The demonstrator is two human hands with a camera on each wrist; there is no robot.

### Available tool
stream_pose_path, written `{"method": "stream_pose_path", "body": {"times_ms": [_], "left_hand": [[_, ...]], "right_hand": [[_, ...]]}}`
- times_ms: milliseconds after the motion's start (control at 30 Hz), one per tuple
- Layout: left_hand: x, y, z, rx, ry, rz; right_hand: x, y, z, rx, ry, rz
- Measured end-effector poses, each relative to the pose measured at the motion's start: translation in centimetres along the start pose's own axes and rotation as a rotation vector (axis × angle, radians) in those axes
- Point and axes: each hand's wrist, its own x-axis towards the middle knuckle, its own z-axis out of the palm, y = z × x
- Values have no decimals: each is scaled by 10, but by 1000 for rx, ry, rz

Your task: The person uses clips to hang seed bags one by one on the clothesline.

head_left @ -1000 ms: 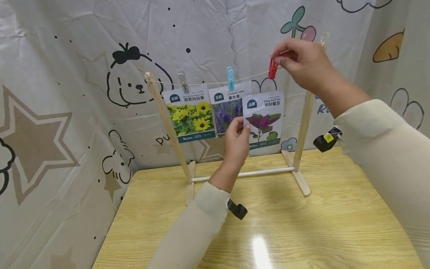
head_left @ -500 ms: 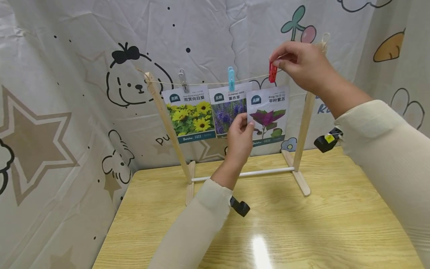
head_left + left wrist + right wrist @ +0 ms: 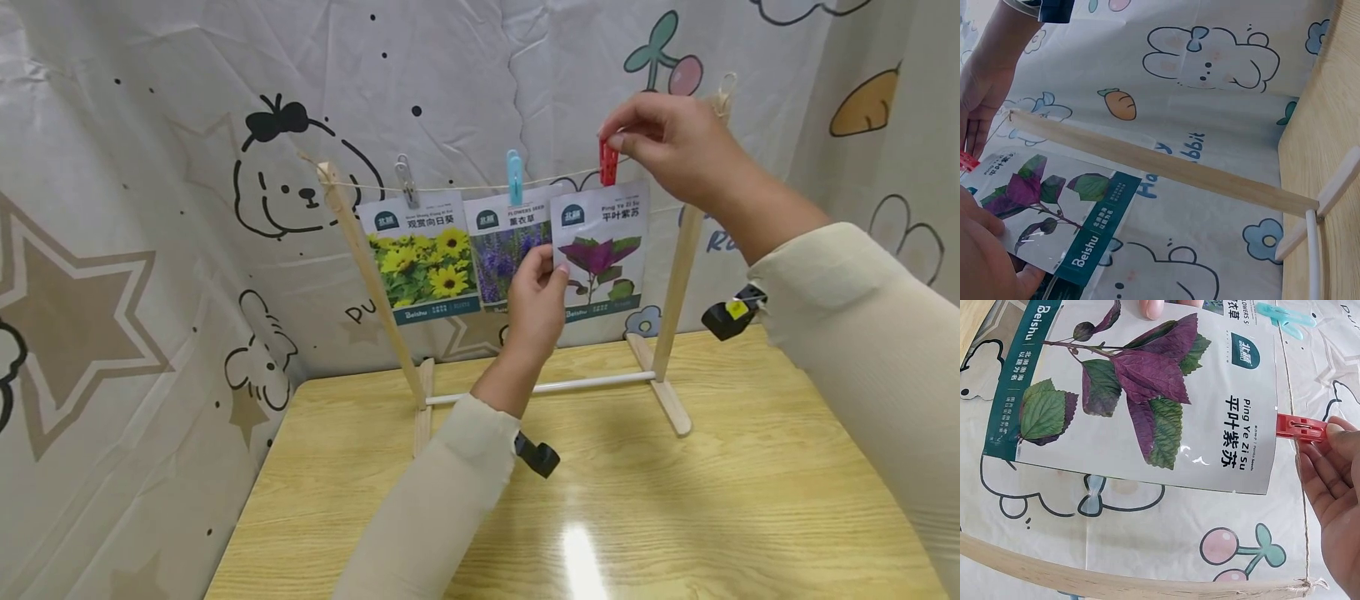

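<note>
My left hand [image 3: 537, 304] pinches the left edge of a seed packet [image 3: 600, 250] printed with purple and green leaves. With thumb and fingers, my right hand [image 3: 675, 146] pinches a red clothespin [image 3: 608, 162] on the string. In the right wrist view, the tip of the red clothespin [image 3: 1300, 427] meets the packet's top edge; whether it bites the paper I cannot tell. To the left, a sunflower seed packet [image 3: 423, 258] hangs from a grey clothespin [image 3: 406, 179], and a lavender seed packet [image 3: 498, 258], partly behind my left hand, hangs from a blue clothespin [image 3: 514, 177].
The string [image 3: 457, 188] runs between two wooden posts [image 3: 678, 283] joined low down by a white rod [image 3: 592, 384]. This stand rests on a wood-grain table [image 3: 675, 517]. A printed curtain [image 3: 442, 75] hangs close behind it.
My left hand has moved the leaf packet up and to the right, bringing its top edge to the red clothespin. My right hand has come down very slightly with the clothespin.
</note>
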Motion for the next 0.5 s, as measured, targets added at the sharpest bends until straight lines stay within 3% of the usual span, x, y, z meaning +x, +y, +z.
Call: {"method": "stream_pose_path", "body": {"times_ms": [167, 500], "left_hand": [[1, 1, 0, 21, 2, -17], [3, 2, 0, 27, 13, 25]], "right_hand": [[1, 1, -1, 9, 4, 4], [2, 0, 1, 13, -18, 14]]}}
